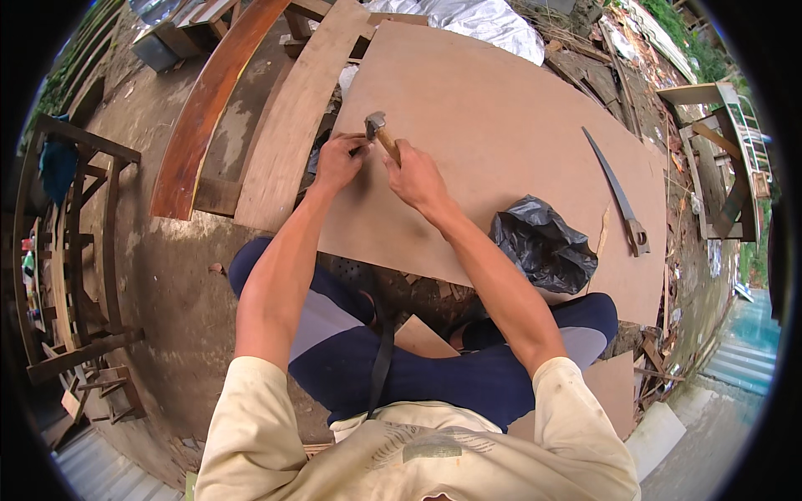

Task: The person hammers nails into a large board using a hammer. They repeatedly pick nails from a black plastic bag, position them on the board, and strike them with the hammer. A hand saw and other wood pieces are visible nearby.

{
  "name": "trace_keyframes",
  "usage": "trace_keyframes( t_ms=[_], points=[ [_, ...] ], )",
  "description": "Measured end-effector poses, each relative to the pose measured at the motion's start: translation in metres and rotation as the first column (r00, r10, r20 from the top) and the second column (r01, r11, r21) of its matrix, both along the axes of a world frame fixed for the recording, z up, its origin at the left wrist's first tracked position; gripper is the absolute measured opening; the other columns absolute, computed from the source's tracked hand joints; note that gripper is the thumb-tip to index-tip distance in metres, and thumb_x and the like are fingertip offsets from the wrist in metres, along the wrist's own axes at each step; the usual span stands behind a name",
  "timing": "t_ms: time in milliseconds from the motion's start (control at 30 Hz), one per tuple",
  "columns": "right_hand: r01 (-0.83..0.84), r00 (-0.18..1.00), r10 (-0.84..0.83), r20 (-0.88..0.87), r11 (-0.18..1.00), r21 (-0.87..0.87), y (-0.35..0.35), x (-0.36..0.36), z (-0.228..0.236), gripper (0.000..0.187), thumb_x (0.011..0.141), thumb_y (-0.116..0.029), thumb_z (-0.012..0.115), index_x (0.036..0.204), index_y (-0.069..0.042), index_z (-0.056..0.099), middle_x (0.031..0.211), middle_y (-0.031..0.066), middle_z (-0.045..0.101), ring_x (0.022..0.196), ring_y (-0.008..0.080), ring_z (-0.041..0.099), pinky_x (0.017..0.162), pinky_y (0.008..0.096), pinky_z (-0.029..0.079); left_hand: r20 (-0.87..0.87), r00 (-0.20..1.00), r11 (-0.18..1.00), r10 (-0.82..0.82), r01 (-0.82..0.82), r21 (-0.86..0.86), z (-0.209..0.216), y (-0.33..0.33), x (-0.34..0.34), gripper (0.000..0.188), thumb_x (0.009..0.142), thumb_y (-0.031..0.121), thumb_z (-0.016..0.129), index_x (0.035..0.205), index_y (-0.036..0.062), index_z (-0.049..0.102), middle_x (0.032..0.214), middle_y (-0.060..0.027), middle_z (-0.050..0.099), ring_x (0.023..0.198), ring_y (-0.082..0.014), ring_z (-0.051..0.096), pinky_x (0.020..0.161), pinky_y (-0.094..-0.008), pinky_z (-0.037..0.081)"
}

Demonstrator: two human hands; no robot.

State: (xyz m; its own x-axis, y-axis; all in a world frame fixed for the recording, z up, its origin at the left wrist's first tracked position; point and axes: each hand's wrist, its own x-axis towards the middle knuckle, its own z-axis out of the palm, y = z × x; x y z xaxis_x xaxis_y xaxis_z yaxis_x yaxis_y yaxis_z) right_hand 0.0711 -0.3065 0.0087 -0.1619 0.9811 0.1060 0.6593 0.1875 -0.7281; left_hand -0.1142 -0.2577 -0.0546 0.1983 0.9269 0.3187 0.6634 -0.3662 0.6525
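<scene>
A large brown sheet of board [501,117] lies in front of my crossed legs. My right hand [418,179] is wrapped round the wooden handle of a claw hammer [387,143], its metal head pointing away from me and hovering near my left fingertips. At the board's left edge, my left hand [340,164] is closed with thumb and fingers pinched together. Whatever sits in that pinch is too small to make out. Nearer my right forearm, a crumpled black plastic bag [547,244] rests on the board.
A handsaw [616,188] lies at the board's right side. Left of the board are a pale plank [292,125] and a varnished reddish-brown plank [213,100]. Wooden frames stand at far left [107,225] and far right [710,171]. A silvery sheet [489,27] lies beyond the board.
</scene>
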Motion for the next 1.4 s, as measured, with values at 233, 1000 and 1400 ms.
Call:
trace_keyframes(
  t_ms=[233, 1000, 1400],
  points=[
    [0.081, 0.994, -0.090, -0.066, 0.989, -0.126, -0.003, 0.003, 0.007, 0.028, 0.098, -0.021, 0.060, 0.109, 0.005, 0.056, 0.092, 0.0295, 0.068, 0.086, 0.0486, 0.065, 0.076, 0.0558, 0.049, 0.004, 1.000, 1.000, -0.012, 0.012, 0.010, -0.002, 0.006, -0.001, 0.019, 0.089, 0.015, 0.071, 0.106, 0.0082, 0.079, 0.114, -0.0056, 0.075, 0.107, -0.0267, 0.067, 0.093, -0.0362, 0.053],
    [0.034, 0.999, -0.035, -0.037, 0.999, -0.028, -0.006, 0.002, 0.003, 0.029, 0.097, -0.020, 0.060, 0.108, 0.007, 0.057, 0.093, 0.0311, 0.068, 0.089, 0.0496, 0.065, 0.078, 0.0558, 0.050, 0.039, 0.999, 0.998, -0.010, 0.012, -0.062, 0.003, 0.003, 0.002, 0.020, 0.088, 0.011, 0.072, 0.106, 0.0069, 0.079, 0.115, -0.0079, 0.075, 0.112, -0.0272, 0.066, 0.097, -0.0373, 0.053],
    [0.019, 0.990, -0.006, -0.141, 0.995, 0.096, 0.005, -0.003, 0.059, 0.038, 0.098, -0.018, 0.062, 0.129, 0.003, 0.055, 0.085, 0.0261, 0.067, 0.078, 0.0403, 0.068, 0.070, 0.0444, 0.050, -0.074, 0.996, 0.996, 0.043, -0.037, 0.086, 0.006, -0.018, -0.005, 0.022, 0.084, 0.015, 0.076, 0.104, 0.0046, 0.076, 0.125, -0.0123, 0.069, 0.118, -0.0333, 0.062, 0.099, -0.0390, 0.051]
  ],
)
